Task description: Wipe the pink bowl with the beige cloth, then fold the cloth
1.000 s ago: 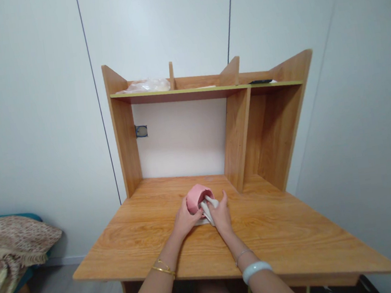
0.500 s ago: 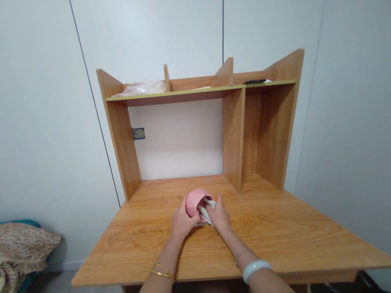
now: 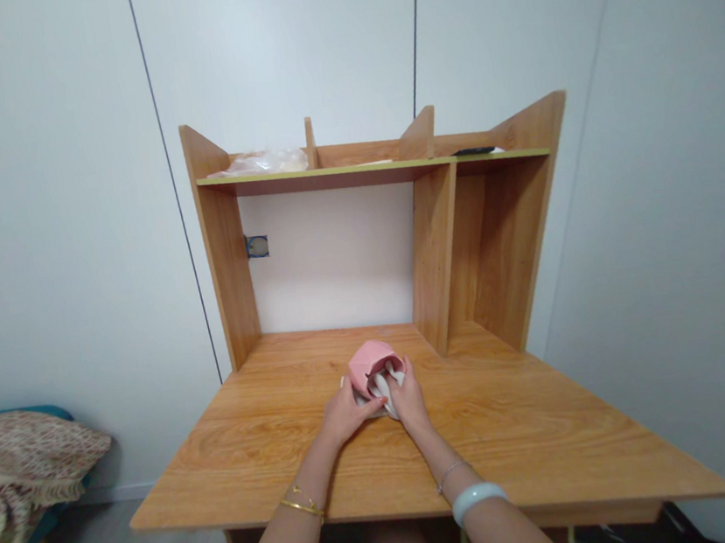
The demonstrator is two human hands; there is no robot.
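A pink faceted pot-like container (image 3: 368, 361) lies tilted over the desk, its opening turned toward me and to the right. My left hand (image 3: 348, 412) grips it from the lower left, thumb near the rim. My right hand (image 3: 408, 396) is at the opening, closed on a white cloth (image 3: 385, 392). Part of the cloth is inside the container and part hangs out below the rim. The right fingertips are partly hidden by the cloth and the rim.
The wooden desk (image 3: 527, 427) has a hutch with upright dividers (image 3: 436, 254) behind my hands. On its top shelf lie a clear plastic bag (image 3: 266, 162) and a flat black item (image 3: 475, 151). A wall socket box (image 3: 257, 246) shows at left. A patterned blanket (image 3: 22, 463) lies far left.
The pink container has turned so that its opening faces me more, and it has shifted slightly right. My left hand has slid lower on it. The right hand stays at the opening with the cloth.
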